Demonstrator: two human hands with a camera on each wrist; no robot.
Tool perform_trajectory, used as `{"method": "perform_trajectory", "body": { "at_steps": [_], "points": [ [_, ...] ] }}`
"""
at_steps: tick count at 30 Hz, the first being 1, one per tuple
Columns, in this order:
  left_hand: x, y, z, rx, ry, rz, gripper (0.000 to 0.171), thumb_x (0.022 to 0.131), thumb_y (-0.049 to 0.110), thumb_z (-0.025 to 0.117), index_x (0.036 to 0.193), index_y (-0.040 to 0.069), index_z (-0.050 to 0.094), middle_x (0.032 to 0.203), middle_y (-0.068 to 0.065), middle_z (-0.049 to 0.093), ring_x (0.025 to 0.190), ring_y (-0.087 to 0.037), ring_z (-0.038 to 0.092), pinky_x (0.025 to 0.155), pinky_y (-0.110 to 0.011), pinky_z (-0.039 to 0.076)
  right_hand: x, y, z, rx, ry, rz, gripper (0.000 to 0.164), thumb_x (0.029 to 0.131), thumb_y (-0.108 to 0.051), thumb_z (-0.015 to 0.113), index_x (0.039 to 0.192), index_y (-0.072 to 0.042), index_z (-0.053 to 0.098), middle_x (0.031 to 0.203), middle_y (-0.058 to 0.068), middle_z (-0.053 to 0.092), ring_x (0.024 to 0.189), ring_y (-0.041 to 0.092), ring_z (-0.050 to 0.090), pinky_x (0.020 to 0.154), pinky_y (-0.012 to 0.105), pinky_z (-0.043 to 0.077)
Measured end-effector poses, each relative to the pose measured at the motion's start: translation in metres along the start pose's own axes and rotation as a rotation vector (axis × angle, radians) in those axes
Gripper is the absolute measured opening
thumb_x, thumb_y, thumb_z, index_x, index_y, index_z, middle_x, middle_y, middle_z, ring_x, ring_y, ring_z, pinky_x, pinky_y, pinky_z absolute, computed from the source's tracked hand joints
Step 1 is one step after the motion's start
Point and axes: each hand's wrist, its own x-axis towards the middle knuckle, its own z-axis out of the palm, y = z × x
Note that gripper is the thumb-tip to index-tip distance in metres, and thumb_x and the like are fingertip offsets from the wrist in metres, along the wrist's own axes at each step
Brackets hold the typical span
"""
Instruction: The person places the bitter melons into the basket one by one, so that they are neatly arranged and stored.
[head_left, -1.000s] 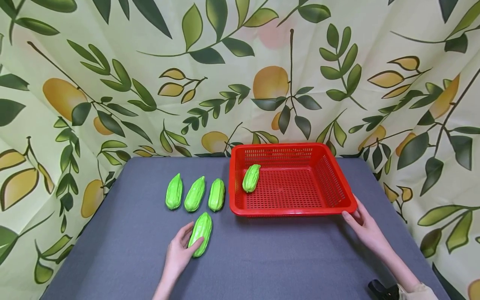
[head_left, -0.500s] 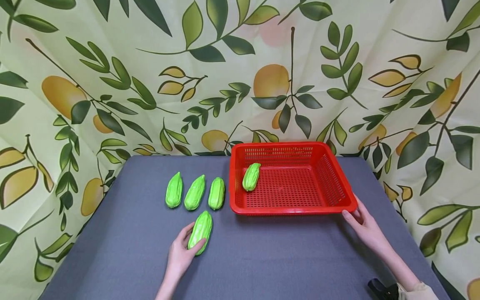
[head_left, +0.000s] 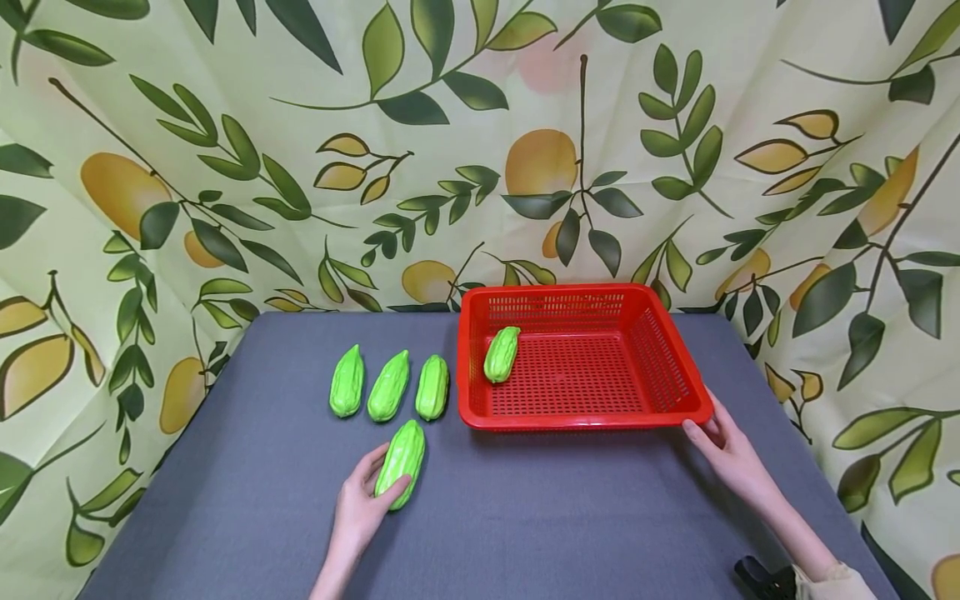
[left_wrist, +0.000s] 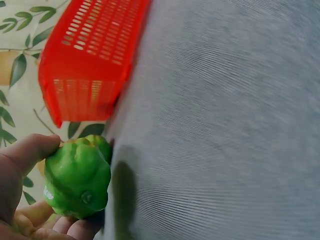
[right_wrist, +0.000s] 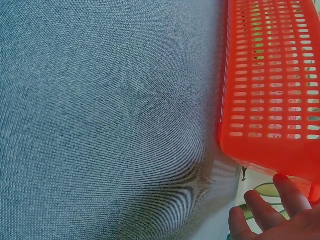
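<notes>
Near the front left of the table my left hand (head_left: 362, 502) holds a bright green, ridged bitter melon (head_left: 402, 463), thumb on its near right side and fingers on its left. In the left wrist view the rounded end of this bitter melon (left_wrist: 79, 177) faces the camera, close to the cloth, with its shadow beside it. My right hand (head_left: 726, 446) grips the near right corner of a red plastic basket (head_left: 570, 422), the thumb at the front rim. In the right wrist view, fingertips (right_wrist: 282, 181) come up to the basket's corner. One bitter melon (head_left: 502, 355) lies inside the basket at its left.
Three more bitter melons, a left one (head_left: 347, 382), a middle one (head_left: 389, 387) and a right one (head_left: 432, 388), lie in a row left of the basket. Grey-blue cloth (head_left: 570, 517) covers the table. A leaf-and-fruit patterned curtain (head_left: 450, 150) stands behind and at both sides.
</notes>
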Motion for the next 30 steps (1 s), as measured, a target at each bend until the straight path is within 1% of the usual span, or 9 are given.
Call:
{"method": "perform_trajectory", "body": {
  "at_steps": [2, 5, 9, 13, 14, 16, 19, 25, 30],
  "points": [
    [0.000, 0.003, -0.001, -0.019, -0.003, 0.001, 0.059, 0.079, 0.005, 0.074, 0.132, -0.006, 0.049, 0.131, -0.027, 0.054, 0.123, -0.036, 0.053, 0.086, -0.004, 0.040, 0.000, 0.000, -0.001, -0.014, 0.008, -0.012, 0.073, 0.096, -0.022, 0.054, 0.154, -0.014, 0.009, 0.135, 0.034, 0.045, 0.099, -0.034, 0.036, 0.093, 0.024, 0.048],
    [0.001, 0.009, -0.002, -0.043, -0.007, 0.003, 0.060, 0.080, 0.006, 0.074, 0.133, -0.005, 0.048, 0.133, -0.026, 0.053, 0.124, -0.035, 0.051, 0.087, -0.004, 0.040, 0.000, 0.000, -0.002, -0.023, 0.018, -0.022, 0.073, 0.096, -0.021, 0.055, 0.153, -0.013, 0.011, 0.135, 0.033, 0.046, 0.099, -0.033, 0.036, 0.076, -0.001, 0.034],
    [0.002, 0.017, -0.003, -0.076, 0.007, 0.002, 0.060, 0.080, 0.006, 0.074, 0.134, -0.005, 0.048, 0.133, -0.026, 0.052, 0.125, -0.035, 0.050, 0.087, -0.003, 0.041, 0.000, 0.000, -0.002, -0.029, 0.015, -0.009, 0.074, 0.096, -0.021, 0.055, 0.154, -0.015, 0.010, 0.136, 0.032, 0.045, 0.099, -0.035, 0.034, 0.081, 0.003, 0.039],
    [0.005, 0.024, -0.001, -0.119, 0.027, -0.014, 0.059, 0.080, 0.003, 0.074, 0.133, -0.003, 0.050, 0.132, -0.025, 0.054, 0.125, -0.034, 0.050, 0.086, -0.005, 0.043, 0.001, 0.001, -0.002, -0.040, 0.008, 0.009, 0.074, 0.096, -0.022, 0.055, 0.154, -0.016, 0.008, 0.137, 0.031, 0.044, 0.099, -0.036, 0.032, 0.092, 0.023, 0.048],
    [0.005, 0.026, -0.001, -0.121, 0.027, -0.022, 0.059, 0.080, 0.003, 0.074, 0.133, -0.002, 0.050, 0.132, -0.024, 0.054, 0.125, -0.034, 0.050, 0.085, -0.005, 0.043, 0.001, 0.002, -0.002, -0.035, 0.008, 0.007, 0.074, 0.096, -0.022, 0.055, 0.154, -0.015, 0.008, 0.137, 0.031, 0.044, 0.099, -0.036, 0.032, 0.089, 0.014, 0.046],
    [0.007, 0.029, 0.000, -0.132, 0.022, -0.037, 0.058, 0.080, 0.004, 0.074, 0.133, 0.000, 0.051, 0.133, -0.022, 0.054, 0.125, -0.032, 0.051, 0.084, -0.006, 0.044, 0.001, 0.002, -0.002, -0.027, 0.007, 0.005, 0.074, 0.096, -0.022, 0.055, 0.154, -0.015, 0.008, 0.137, 0.032, 0.044, 0.098, -0.036, 0.032, 0.089, 0.013, 0.046],
    [0.008, 0.035, -0.001, -0.136, 0.008, -0.052, 0.058, 0.081, 0.006, 0.073, 0.134, 0.003, 0.050, 0.134, -0.020, 0.054, 0.125, -0.031, 0.051, 0.084, -0.006, 0.044, 0.001, 0.001, -0.002, -0.013, 0.006, -0.001, 0.074, 0.096, -0.022, 0.055, 0.154, -0.014, 0.008, 0.137, 0.032, 0.044, 0.099, -0.035, 0.034, 0.077, -0.002, 0.033],
    [0.016, 0.051, -0.003, -0.140, -0.014, -0.033, 0.059, 0.083, 0.008, 0.071, 0.136, 0.002, 0.048, 0.138, -0.022, 0.049, 0.124, -0.036, 0.052, 0.081, -0.006, 0.044, 0.000, 0.002, 0.000, -0.011, 0.006, -0.017, 0.074, 0.096, -0.023, 0.054, 0.154, -0.014, 0.009, 0.136, 0.035, 0.043, 0.099, -0.034, 0.035, 0.077, -0.003, 0.032],
    [0.024, 0.065, -0.003, -0.147, -0.008, -0.026, 0.056, 0.084, 0.007, 0.071, 0.135, 0.004, 0.049, 0.135, -0.021, 0.052, 0.123, -0.032, 0.053, 0.080, -0.007, 0.045, 0.000, 0.003, 0.000, -0.001, 0.006, -0.033, 0.073, 0.096, -0.021, 0.055, 0.153, -0.013, 0.010, 0.135, 0.035, 0.044, 0.100, -0.033, 0.037, 0.077, -0.003, 0.033]
  ]
}}
